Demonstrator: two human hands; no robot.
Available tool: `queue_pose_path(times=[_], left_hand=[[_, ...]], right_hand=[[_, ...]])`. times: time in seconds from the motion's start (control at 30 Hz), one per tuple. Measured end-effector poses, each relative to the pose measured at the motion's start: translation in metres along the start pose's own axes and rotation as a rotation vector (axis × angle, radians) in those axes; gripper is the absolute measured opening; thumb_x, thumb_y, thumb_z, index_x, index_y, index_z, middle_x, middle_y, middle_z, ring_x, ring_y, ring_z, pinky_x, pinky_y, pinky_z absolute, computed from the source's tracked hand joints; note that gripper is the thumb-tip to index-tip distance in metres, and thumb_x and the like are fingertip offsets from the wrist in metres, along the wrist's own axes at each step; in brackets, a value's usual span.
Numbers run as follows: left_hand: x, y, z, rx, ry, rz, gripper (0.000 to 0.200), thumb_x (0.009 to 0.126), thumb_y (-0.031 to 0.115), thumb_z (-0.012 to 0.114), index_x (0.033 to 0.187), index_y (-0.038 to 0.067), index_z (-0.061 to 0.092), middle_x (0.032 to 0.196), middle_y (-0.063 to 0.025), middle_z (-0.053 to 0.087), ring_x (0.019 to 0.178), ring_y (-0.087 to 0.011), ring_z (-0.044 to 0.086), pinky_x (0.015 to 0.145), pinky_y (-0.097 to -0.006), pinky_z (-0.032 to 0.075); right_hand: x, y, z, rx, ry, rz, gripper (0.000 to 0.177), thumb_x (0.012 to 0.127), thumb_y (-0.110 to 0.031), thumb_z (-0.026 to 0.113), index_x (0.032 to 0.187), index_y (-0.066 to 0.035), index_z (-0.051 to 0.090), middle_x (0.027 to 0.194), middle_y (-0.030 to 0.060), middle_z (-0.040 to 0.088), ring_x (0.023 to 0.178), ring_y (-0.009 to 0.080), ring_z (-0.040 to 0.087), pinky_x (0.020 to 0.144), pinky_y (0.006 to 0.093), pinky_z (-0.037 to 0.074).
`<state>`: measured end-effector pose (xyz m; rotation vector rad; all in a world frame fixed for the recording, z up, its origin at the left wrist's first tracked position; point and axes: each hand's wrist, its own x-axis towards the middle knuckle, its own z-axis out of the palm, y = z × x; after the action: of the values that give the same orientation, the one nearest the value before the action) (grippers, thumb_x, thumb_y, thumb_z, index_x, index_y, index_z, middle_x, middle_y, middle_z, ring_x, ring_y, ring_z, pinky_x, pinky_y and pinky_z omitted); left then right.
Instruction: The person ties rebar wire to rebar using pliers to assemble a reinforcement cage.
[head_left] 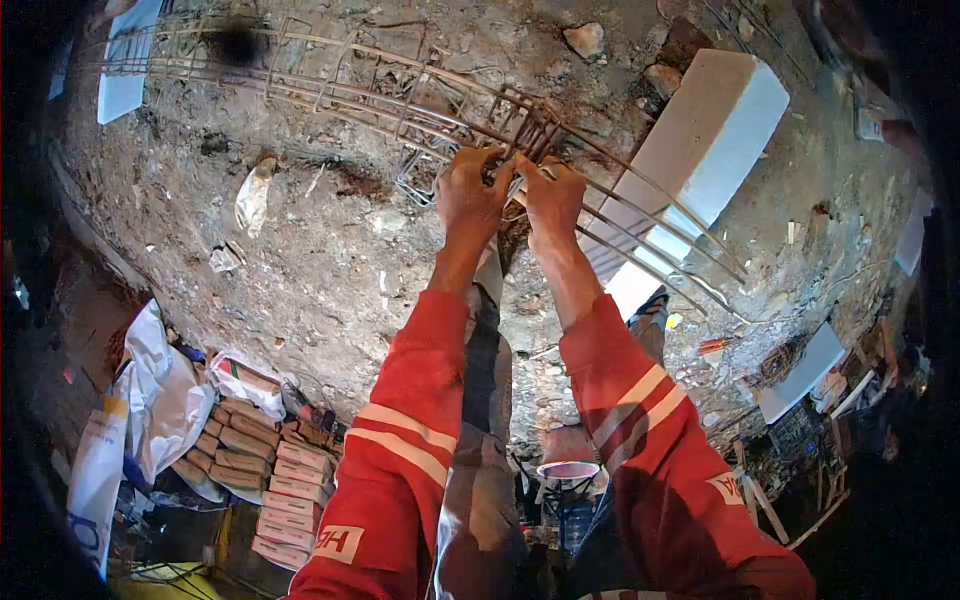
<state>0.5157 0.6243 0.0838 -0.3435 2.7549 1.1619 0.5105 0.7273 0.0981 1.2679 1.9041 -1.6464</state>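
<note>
A long rebar cage (390,105) of thin rusty bars and square stirrups stretches from the upper left toward the right. Where several stirrups (528,122) sit bunched together near the cage's middle, both of my hands meet. My left hand (470,190) is closed, its fingers curled on the steel at the near side of the bunch. Close beside it, my right hand (553,195) pinches at the same stirrups with bent fingers. The fingertips partly hide the exact contact. Bare bar ends (690,255) run out to the right, past my right hand.
A long white-sided block (690,150) lies beneath the bar ends, and another white block (125,70) sits under the cage's far left. Rough rubble ground (330,250) surrounds my legs. Stacked bricks (300,490) and white sacks (165,390) are at lower left, scrap at lower right.
</note>
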Motion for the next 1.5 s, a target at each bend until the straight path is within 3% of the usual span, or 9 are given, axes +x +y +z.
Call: queue_pose_path(times=[0.23, 0.47, 0.7, 0.93, 1.23, 1.3, 1.37, 1.43, 1.5], left_hand=[[0.001, -0.008, -0.003, 0.031, -0.074, 0.132, 0.024, 0.075, 0.015, 0.073, 0.097, 0.008, 0.069, 0.089, -0.0136, 0.067, 0.081, -0.0317, 0.066, 0.069, -0.0395, 0.052], [0.012, 0.004, -0.021, -0.034, -0.072, 0.016, 0.022, 0.077, 0.016, 0.072, 0.098, 0.010, 0.071, 0.087, -0.0116, 0.066, 0.078, -0.0321, 0.065, 0.067, -0.0397, 0.052], [0.011, -0.004, -0.020, -0.007, -0.003, -0.007, 0.018, 0.075, 0.017, 0.074, 0.091, 0.008, 0.072, 0.086, -0.0127, 0.067, 0.081, -0.0308, 0.066, 0.070, -0.0380, 0.052], [0.051, -0.028, -0.059, 0.173, 0.592, 0.014, 0.013, 0.076, 0.009, 0.072, 0.088, 0.004, 0.070, 0.081, -0.0136, 0.065, 0.075, -0.0297, 0.063, 0.070, -0.0395, 0.051], [0.047, -0.051, -0.051, 0.053, 0.449, 0.000, 0.016, 0.077, 0.011, 0.071, 0.092, 0.005, 0.070, 0.081, -0.0116, 0.065, 0.073, -0.0265, 0.063, 0.068, -0.0356, 0.051], [0.048, -0.047, -0.048, 0.212, 0.662, -0.072, 0.021, 0.080, 0.017, 0.070, 0.096, 0.004, 0.070, 0.078, -0.0113, 0.064, 0.073, -0.0258, 0.063, 0.070, -0.0347, 0.051], [0.050, -0.054, -0.038, -0.087, 0.643, -0.393, 0.031, 0.081, 0.018, 0.069, 0.107, 0.002, 0.066, 0.086, -0.0147, 0.065, 0.072, -0.0244, 0.062, 0.068, -0.0381, 0.050], [0.057, -0.062, -0.040, -0.633, 0.575, -0.854, 0.028, 0.086, 0.025, 0.066, 0.100, 0.001, 0.068, 0.087, -0.0129, 0.066, 0.070, -0.0193, 0.061, 0.066, -0.0367, 0.049], [0.061, -0.091, -0.035, -0.669, 0.485, -0.803, 0.035, 0.089, 0.034, 0.062, 0.085, 0.001, 0.071, 0.071, -0.0073, 0.065, 0.064, -0.0167, 0.056, 0.060, -0.0342, 0.044]], right_hand=[[-0.002, 0.020, -0.024, 0.210, 0.058, 0.055, 0.025, 0.077, -0.018, 0.078, 0.073, 0.000, 0.060, 0.063, 0.0020, 0.054, 0.050, 0.0114, 0.048, 0.043, 0.0283, 0.039], [-0.019, 0.007, -0.053, 0.205, 0.026, 0.157, 0.041, 0.078, -0.018, 0.077, 0.109, 0.000, 0.058, 0.096, 0.0094, 0.061, 0.095, 0.0215, 0.061, 0.082, 0.0352, 0.055], [-0.008, 0.019, -0.054, 0.147, 0.086, 0.150, 0.050, 0.077, -0.024, 0.079, 0.113, 0.004, 0.057, 0.100, 0.0112, 0.061, 0.094, 0.0229, 0.061, 0.085, 0.0393, 0.054], [-0.017, 0.009, -0.046, 0.201, 0.073, 0.170, 0.048, 0.080, -0.023, 0.076, 0.116, 0.001, 0.056, 0.104, 0.0124, 0.061, 0.096, 0.0230, 0.060, 0.084, 0.0408, 0.052], [-0.010, 0.016, -0.051, 0.082, 0.042, 0.145, 0.036, 0.081, -0.024, 0.075, 0.103, 0.001, 0.062, 0.098, 0.0112, 0.062, 0.083, 0.0238, 0.061, 0.078, 0.0429, 0.054], [-0.007, 0.006, -0.064, -0.032, -0.008, 0.148, 0.037, 0.081, -0.024, 0.075, 0.104, 0.002, 0.062, 0.099, 0.0142, 0.063, 0.081, 0.0273, 0.063, 0.078, 0.0440, 0.053], [-0.010, -0.026, -0.089, -0.943, -0.377, -0.148, 0.038, 0.083, -0.026, 0.070, 0.105, 0.003, 0.062, 0.099, 0.0227, 0.063, 0.080, 0.0371, 0.063, 0.076, 0.0449, 0.051], [0.011, -0.030, -0.115, -0.959, -0.165, -0.401, 0.038, 0.087, -0.030, 0.063, 0.106, 0.002, 0.062, 0.095, 0.0250, 0.063, 0.081, 0.0411, 0.061, 0.073, 0.0465, 0.049], [0.038, -0.042, -0.127, -0.948, -0.010, -0.769, 0.038, 0.090, -0.033, 0.059, 0.106, 0.001, 0.062, 0.091, 0.0245, 0.063, 0.080, 0.0413, 0.061, 0.071, 0.0469, 0.048]])
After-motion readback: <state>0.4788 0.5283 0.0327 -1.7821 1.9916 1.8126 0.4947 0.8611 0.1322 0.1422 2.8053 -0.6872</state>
